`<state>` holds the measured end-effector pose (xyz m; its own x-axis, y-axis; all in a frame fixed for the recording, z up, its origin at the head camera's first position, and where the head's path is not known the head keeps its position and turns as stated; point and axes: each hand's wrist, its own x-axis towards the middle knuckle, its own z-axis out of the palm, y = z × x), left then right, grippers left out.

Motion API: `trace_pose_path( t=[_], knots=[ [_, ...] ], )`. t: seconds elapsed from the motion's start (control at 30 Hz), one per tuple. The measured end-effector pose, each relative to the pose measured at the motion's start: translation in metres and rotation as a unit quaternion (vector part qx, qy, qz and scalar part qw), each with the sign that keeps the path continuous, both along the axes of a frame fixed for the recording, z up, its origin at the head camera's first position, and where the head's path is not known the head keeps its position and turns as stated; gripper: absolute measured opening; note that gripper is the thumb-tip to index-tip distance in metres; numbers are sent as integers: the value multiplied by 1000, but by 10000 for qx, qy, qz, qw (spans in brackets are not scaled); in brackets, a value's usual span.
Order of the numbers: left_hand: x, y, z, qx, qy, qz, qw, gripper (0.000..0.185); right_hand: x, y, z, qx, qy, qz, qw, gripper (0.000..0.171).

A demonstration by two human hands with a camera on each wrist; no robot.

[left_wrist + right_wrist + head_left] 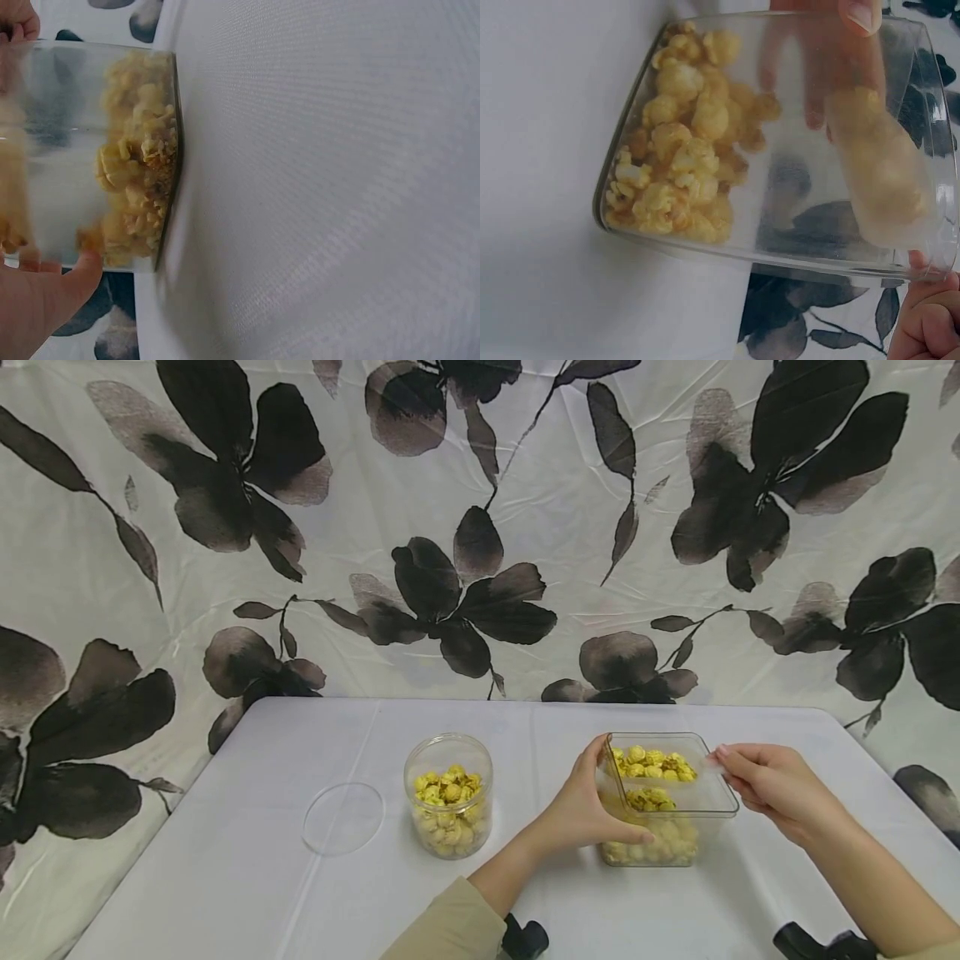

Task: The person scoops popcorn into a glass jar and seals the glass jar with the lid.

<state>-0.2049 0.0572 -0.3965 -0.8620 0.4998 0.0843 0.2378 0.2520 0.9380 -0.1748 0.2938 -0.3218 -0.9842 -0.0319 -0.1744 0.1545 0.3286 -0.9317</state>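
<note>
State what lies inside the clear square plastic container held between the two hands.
The clear square plastic container holds yellow popcorn, piled low. The left hand covers part of its near wall, hiding whatever lies behind it.

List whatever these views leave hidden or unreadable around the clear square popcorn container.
- Head view: the left hand covers the clear square popcorn container's near-left wall.
- Left wrist view: left edge cuts off the container's top.
- Right wrist view: right hand cropped at the corner; grip unclear.

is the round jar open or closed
Open. The round jar of popcorn has nothing over its mouth, and a clear round lid lies flat on the table beside it.
</note>
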Motion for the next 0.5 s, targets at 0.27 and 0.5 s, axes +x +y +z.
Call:
trace_pose_path(
  t=[0.27, 0.5],
  knots=[
    [0, 0, 1, -24, 32, -3, 10000, 120, -6, 2, 1, -560, -261, -64, 9981, 31],
    [0, 0, 0, -68, 45, -12, 10000, 119, -7, 7, 1, -989, -448, -23, 9941, 32]
  ],
)
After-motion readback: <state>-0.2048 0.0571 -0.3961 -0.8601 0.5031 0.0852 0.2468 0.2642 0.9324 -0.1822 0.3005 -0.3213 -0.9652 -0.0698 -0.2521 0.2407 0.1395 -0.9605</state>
